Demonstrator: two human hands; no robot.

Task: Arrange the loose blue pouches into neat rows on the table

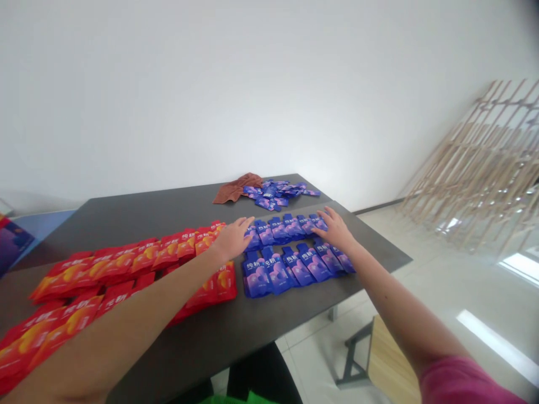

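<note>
1. The person's left hand [231, 240] lay flat and open, palm down, fingers stretched onto the left end of the far row of blue pouches [286, 227]; it gripped nothing.
2. The right hand [336, 230] rested the same way on the right end of that row, fingers spread, holding nothing.
3. A near row of blue pouches [290, 268] sat just in front of the far one, overlapping side by side, close to the right edge of the dark table [168, 210].
4. Red pouches [126, 264] ran in overlapping rows across the table's left part, under the left forearm.
5. At the far end lay a loose heap of blue pouches [278, 193], touching a crumpled brown cloth [236, 188].
6. A wooden lattice [484, 163] leaned against the wall to the right.
</note>
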